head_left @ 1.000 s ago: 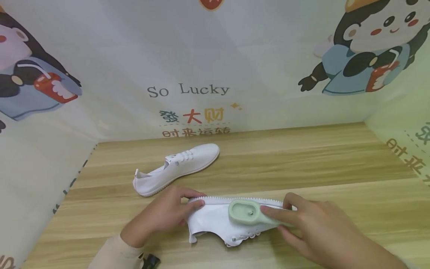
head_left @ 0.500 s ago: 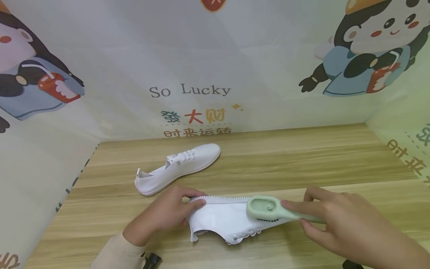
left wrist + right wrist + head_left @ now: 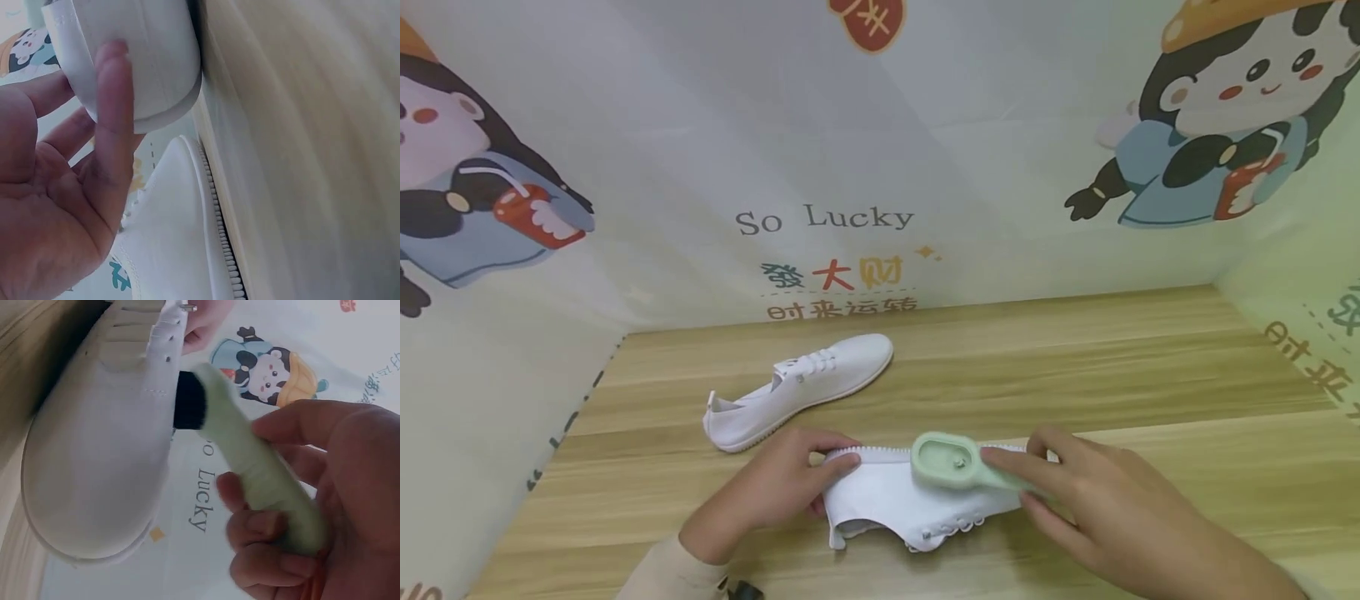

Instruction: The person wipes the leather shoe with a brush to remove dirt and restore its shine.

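Note:
A white lace-up shoe (image 3: 880, 496) lies on its side near the front of the table, its sole edge facing away. My left hand (image 3: 782, 479) grips it at the heel, thumb on the side; the left wrist view shows the heel (image 3: 156, 56) between thumb and fingers. In my right hand (image 3: 1112, 504) is a pale green brush (image 3: 946, 461), fingers wrapped round its handle (image 3: 269, 487). Its dark bristles (image 3: 189, 400) touch the shoe's upper side in the right wrist view. Behind, a second white shoe (image 3: 831, 375) stands upright on its sole.
The wood-grain table (image 3: 1075, 367) is bounded by a printed cloth (image 3: 1000, 167) at the back and sides, with cartoon figures and lettering. A small black object (image 3: 745, 591) shows at the front edge beside the left sleeve (image 3: 673, 571).
The brush slid right toward the toe, then came back left to the middle of the shoe's side. My left hand keeps its hold on the heel. The head view has tilted slightly upward.

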A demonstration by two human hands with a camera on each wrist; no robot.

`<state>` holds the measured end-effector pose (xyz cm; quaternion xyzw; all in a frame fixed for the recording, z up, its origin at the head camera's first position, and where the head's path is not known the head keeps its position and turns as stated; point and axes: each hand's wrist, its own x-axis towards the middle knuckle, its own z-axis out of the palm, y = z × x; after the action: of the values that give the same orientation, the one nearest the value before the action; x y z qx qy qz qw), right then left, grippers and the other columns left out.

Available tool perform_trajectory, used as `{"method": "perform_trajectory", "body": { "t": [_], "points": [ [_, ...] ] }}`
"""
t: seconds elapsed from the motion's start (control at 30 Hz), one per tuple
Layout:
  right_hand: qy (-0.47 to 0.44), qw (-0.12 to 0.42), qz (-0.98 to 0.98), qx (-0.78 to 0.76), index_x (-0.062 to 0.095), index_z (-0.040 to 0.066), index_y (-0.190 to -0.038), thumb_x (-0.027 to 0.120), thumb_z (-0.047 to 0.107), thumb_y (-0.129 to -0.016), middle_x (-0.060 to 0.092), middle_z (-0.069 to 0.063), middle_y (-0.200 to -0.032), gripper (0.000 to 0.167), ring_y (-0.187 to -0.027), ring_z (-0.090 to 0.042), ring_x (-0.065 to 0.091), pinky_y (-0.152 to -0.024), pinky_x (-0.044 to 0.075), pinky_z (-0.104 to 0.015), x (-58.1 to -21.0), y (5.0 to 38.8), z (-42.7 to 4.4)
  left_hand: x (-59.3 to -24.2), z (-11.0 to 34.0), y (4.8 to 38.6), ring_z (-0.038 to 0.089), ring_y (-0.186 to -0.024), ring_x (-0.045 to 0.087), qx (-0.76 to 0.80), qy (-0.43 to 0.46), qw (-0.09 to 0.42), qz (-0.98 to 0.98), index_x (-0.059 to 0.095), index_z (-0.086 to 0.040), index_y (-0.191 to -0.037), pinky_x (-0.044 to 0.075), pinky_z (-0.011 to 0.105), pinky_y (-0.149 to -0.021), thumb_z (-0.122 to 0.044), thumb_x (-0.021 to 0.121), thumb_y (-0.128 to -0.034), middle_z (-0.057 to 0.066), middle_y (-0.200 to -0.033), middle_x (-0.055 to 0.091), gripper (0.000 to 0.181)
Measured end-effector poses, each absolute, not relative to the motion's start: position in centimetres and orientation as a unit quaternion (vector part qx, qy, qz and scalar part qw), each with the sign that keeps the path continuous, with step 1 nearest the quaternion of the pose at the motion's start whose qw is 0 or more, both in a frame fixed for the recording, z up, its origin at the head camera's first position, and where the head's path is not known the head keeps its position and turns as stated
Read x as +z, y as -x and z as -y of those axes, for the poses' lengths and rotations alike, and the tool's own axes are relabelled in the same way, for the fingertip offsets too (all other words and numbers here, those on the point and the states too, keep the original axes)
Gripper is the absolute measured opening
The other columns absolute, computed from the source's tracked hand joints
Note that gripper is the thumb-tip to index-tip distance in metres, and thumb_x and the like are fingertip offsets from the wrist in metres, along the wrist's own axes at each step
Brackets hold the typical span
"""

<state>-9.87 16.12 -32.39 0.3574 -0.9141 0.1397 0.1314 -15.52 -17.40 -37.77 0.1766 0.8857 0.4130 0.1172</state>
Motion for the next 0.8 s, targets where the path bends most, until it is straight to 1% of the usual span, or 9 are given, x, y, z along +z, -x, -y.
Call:
{"method": "perform_trajectory", "body": {
  "t": [0.07,0.13,0.2,0.27,0.33,0.43,0.53,0.67,0.8],
  "points": [
    [-0.355,0.151,0.912,0.141,0.059,0.031,-0.128,0.068,0.021,-0.082,0.052,0.012,-0.096,0.048,-0.062,0.005,0.036,-0.052,0.035,-0.016,-32.4,9.8,-16.2,-37.8,17.3,15.8,0.016,-0.042,0.059,0.421,-0.172,0.128,-0.881,0.070,-0.014,-0.109,0.050,0.033,-0.042,-0.038,0.060,-0.0921,0.010,-0.099,0.068,0.031],
    [-0.353,0.171,0.910,0.139,0.058,0.030,-0.128,0.071,0.027,-0.081,0.055,0.011,-0.096,0.049,-0.061,0.006,0.039,-0.052,0.038,-0.017,-32.3,9.9,-16.4,-37.9,17.4,16.2,0.016,-0.042,0.058,0.423,-0.163,0.138,-0.881,0.070,-0.015,-0.109,0.050,0.034,-0.042,-0.039,0.060,-0.0922,0.010,-0.095,0.068,0.030],
    [-0.349,0.177,0.909,0.144,0.057,0.027,-0.125,0.075,0.033,-0.079,0.059,0.012,-0.095,0.050,-0.063,0.006,0.044,-0.054,0.042,-0.019,-32.3,10.1,-16.7,-38.1,17.5,16.8,0.016,-0.042,0.058,0.418,-0.156,0.143,-0.883,0.069,-0.016,-0.108,0.050,0.035,-0.041,-0.039,0.060,-0.0924,0.010,-0.093,0.067,0.029],
    [-0.351,0.167,0.908,0.154,0.056,0.025,-0.121,0.076,0.038,-0.077,0.059,0.014,-0.091,0.050,-0.063,0.006,0.045,-0.056,0.044,-0.021,-32.3,10.2,-17.1,-38.1,17.5,17.6,0.016,-0.042,0.057,0.416,-0.158,0.150,-0.883,0.069,-0.015,-0.108,0.049,0.034,-0.041,-0.039,0.059,-0.0930,0.010,-0.090,0.067,0.030],
    [-0.365,0.136,0.903,0.180,0.054,0.026,-0.112,0.077,0.038,-0.078,0.055,0.020,-0.082,0.043,-0.062,0.006,0.044,-0.056,0.042,-0.019,-32.7,10.3,-17.4,-38.0,17.5,18.2,0.016,-0.043,0.056,0.418,-0.163,0.161,-0.879,0.068,-0.012,-0.108,0.049,0.035,-0.041,-0.037,0.058,-0.0937,0.010,-0.086,0.067,0.031],
    [-0.409,0.085,0.884,0.208,0.052,0.029,-0.101,0.073,0.038,-0.082,0.044,0.024,-0.074,0.030,-0.058,0.006,0.039,-0.053,0.037,-0.014,-33.7,10.3,-17.3,-37.9,17.4,18.9,0.017,-0.043,0.055,0.417,-0.170,0.175,-0.876,0.067,-0.011,-0.107,0.050,0.037,-0.042,-0.037,0.056,-0.0949,0.008,-0.081,0.065,0.031],
    [-0.447,0.035,0.864,0.230,0.051,0.031,-0.088,0.069,0.038,-0.086,0.040,0.024,-0.070,0.020,-0.057,0.008,0.037,-0.052,0.034,-0.012,-34.8,10.7,-16.9,-37.7,17.2,19.5,0.020,-0.043,0.056,0.413,-0.168,0.175,-0.878,0.067,-0.011,-0.104,0.051,0.039,-0.044,-0.036,0.056,-0.0949,0.008,-0.083,0.064,0.028],
    [-0.458,-0.036,0.852,0.250,0.049,0.028,-0.077,0.064,0.039,-0.089,0.041,0.023,-0.065,0.022,-0.057,0.008,0.037,-0.050,0.036,-0.013,-36.0,11.8,-16.7,-37.6,17.1,20.2,0.022,-0.043,0.056,0.408,-0.165,0.167,-0.883,0.067,-0.011,-0.103,0.051,0.039,-0.044,-0.033,0.056,-0.0955,0.010,-0.088,0.064,0.026],
    [-0.441,-0.109,0.848,0.271,0.051,0.027,-0.076,0.060,0.042,-0.090,0.044,0.022,-0.065,0.022,-0.057,0.007,0.039,-0.051,0.039,-0.016,-37.1,12.8,-17.1,-37.8,17.0,20.8,0.020,-0.042,0.056,0.419,-0.146,0.172,-0.879,0.066,-0.009,-0.105,0.050,0.039,-0.042,-0.030,0.056,-0.0963,0.010,-0.087,0.063,0.025]
  ]
}}
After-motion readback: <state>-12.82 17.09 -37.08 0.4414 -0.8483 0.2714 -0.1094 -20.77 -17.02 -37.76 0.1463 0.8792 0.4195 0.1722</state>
